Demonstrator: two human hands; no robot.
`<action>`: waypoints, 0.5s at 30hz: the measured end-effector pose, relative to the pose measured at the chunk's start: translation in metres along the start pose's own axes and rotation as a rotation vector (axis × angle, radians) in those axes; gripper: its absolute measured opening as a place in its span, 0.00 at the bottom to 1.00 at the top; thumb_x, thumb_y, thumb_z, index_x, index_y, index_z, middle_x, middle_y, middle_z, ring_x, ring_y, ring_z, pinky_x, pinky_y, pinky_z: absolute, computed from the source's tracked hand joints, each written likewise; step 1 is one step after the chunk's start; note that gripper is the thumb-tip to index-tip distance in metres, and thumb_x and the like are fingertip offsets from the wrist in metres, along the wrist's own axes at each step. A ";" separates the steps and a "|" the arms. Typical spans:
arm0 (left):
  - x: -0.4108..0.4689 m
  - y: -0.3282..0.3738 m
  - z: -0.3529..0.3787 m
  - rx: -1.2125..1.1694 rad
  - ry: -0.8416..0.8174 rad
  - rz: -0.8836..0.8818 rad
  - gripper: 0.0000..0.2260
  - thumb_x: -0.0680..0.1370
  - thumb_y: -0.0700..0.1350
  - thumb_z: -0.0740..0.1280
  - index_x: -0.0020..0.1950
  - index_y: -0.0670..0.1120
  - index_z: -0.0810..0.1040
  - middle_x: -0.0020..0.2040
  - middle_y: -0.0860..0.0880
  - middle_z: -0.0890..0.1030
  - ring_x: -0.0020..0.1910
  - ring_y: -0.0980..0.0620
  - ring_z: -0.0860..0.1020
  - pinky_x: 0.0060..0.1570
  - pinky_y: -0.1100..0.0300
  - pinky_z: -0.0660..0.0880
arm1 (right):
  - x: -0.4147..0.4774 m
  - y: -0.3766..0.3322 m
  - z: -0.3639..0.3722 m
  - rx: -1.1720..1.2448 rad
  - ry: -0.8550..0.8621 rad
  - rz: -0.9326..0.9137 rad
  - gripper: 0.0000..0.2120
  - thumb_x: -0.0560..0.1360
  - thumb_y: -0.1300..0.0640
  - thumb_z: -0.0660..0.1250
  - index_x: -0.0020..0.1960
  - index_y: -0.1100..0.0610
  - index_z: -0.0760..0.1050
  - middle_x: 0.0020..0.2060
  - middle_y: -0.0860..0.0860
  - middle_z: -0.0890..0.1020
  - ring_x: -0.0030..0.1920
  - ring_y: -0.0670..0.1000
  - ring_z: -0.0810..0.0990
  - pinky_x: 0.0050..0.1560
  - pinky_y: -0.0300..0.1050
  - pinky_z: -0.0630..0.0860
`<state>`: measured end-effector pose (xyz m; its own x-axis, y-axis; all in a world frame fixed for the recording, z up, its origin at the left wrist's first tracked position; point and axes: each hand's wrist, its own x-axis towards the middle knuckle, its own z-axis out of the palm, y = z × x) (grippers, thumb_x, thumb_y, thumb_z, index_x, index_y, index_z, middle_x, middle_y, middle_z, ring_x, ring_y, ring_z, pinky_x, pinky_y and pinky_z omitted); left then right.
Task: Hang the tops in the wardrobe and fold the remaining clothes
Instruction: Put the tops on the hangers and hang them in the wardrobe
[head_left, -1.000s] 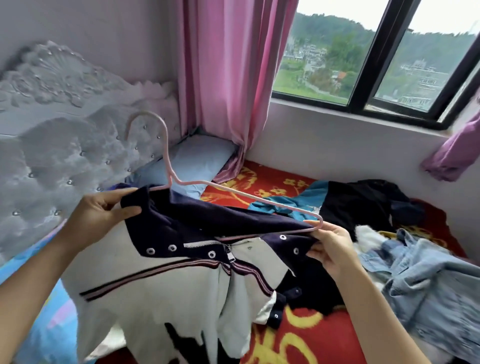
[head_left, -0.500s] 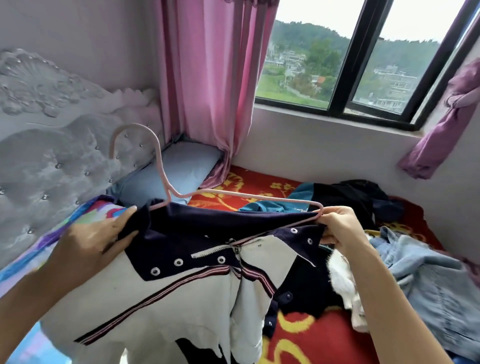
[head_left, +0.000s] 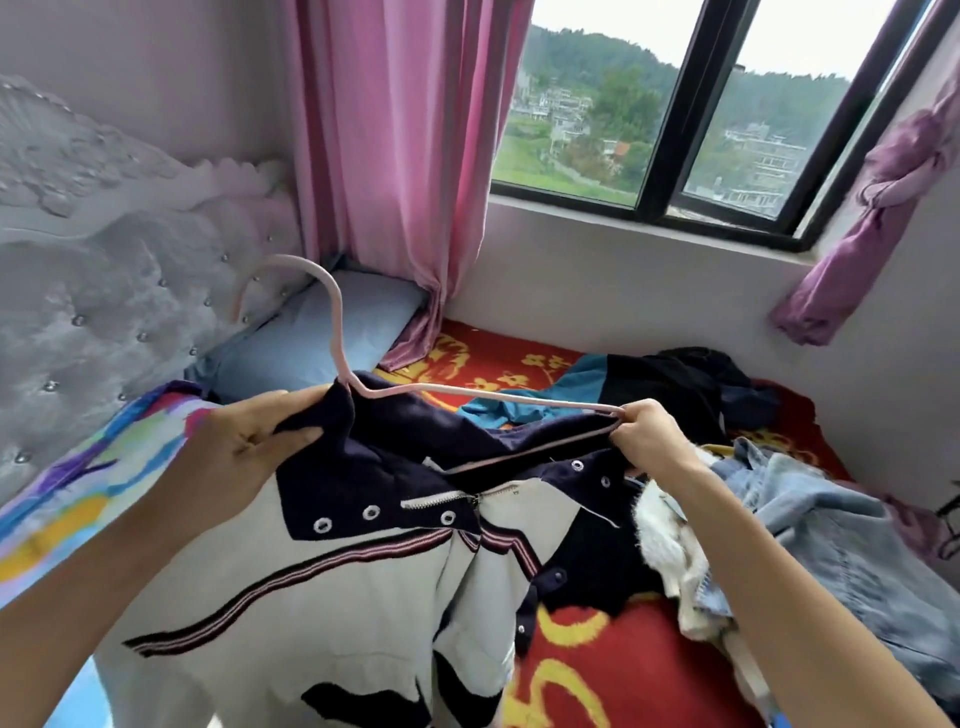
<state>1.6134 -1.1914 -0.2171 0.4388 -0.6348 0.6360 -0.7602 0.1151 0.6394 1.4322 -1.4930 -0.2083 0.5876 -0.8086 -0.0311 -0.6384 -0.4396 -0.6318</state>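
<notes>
A white and navy top (head_left: 332, 587) with a zip and striped trim hangs in front of me over the bed. A pale pink hanger (head_left: 332, 322) is partly inside its collar, hook pointing up and left. My left hand (head_left: 244, 447) grips the navy collar at the left shoulder. My right hand (head_left: 649, 431) pinches the hanger's right end together with the collar edge. On the red blanket (head_left: 613, 670) lie a blue and black garment (head_left: 639, 384), a denim jacket (head_left: 841, 545) and a white fluffy piece (head_left: 660, 530).
A grey tufted headboard (head_left: 104, 291) stands at the left with a blue pillow (head_left: 322, 338) beside it. A pink curtain (head_left: 395, 156) hangs at the window (head_left: 675, 114). A colourful sheet (head_left: 78, 493) covers the bed's left part.
The hanger's right arm has gone further into the collar, and both hands with the top have risen slightly. My view has shifted a little to the right.
</notes>
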 end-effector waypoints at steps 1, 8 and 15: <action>0.000 -0.004 -0.004 0.006 -0.003 0.055 0.22 0.76 0.45 0.68 0.52 0.77 0.73 0.36 0.64 0.79 0.35 0.67 0.76 0.39 0.76 0.71 | 0.000 0.003 -0.004 0.145 -0.050 0.032 0.12 0.70 0.72 0.56 0.39 0.63 0.77 0.30 0.56 0.74 0.27 0.52 0.76 0.27 0.42 0.75; -0.015 -0.040 -0.012 0.367 -0.104 0.089 0.19 0.78 0.58 0.59 0.66 0.51 0.69 0.35 0.41 0.80 0.36 0.53 0.74 0.40 0.67 0.70 | -0.010 -0.014 -0.007 0.236 0.077 -0.048 0.08 0.68 0.72 0.61 0.34 0.65 0.76 0.24 0.54 0.72 0.21 0.49 0.72 0.22 0.39 0.70; -0.028 -0.025 0.061 0.281 0.073 -0.086 0.20 0.70 0.52 0.62 0.62 0.52 0.71 0.41 0.49 0.83 0.41 0.57 0.76 0.45 0.68 0.70 | -0.088 -0.074 0.068 0.034 0.034 -0.274 0.12 0.72 0.64 0.61 0.54 0.59 0.76 0.48 0.57 0.82 0.51 0.58 0.77 0.47 0.46 0.69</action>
<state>1.5908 -1.2234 -0.2772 0.5328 -0.5752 0.6207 -0.8172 -0.1589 0.5541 1.4620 -1.3628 -0.2113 0.7187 -0.6742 0.1702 -0.4405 -0.6309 -0.6387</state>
